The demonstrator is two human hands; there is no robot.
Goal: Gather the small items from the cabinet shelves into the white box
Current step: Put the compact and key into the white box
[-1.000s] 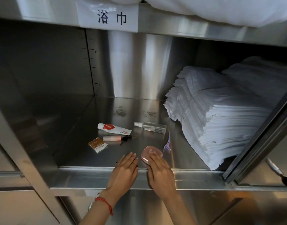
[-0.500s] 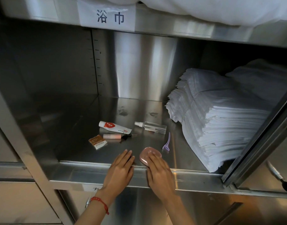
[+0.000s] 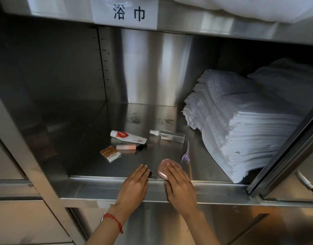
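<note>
Nearest the camera, two bare forearms reached up to the front lip of a stainless steel cabinet shelf [image 3: 106, 189]. The left hand [image 3: 133, 187], with a red cord bracelet [image 3: 113, 221] at the wrist, lay flat with straight fingers over a small dark clip [image 3: 151, 174] at the shelf edge, holding nothing. Just beside it, the right hand [image 3: 179, 187] rested its straight fingers [image 3: 171, 169] on top of a pink rounded oval case [image 3: 165, 167], pressing rather than gripping it. Behind the case lay a slim lilac hair clip [image 3: 186, 152]. Farther left sat a brown and white sachet [image 3: 110, 153], then a pink tube with a black cap [image 3: 129, 147], and behind that a white tube with a red label [image 3: 128, 136]. A clear plastic spray bottle [image 3: 167, 135] lay on its side near it. To the right rose a tall stack of folded white towels [image 3: 240, 126]. Above, a white paper label [image 3: 124, 13] with black characters hung on the upper shelf edge.
</note>
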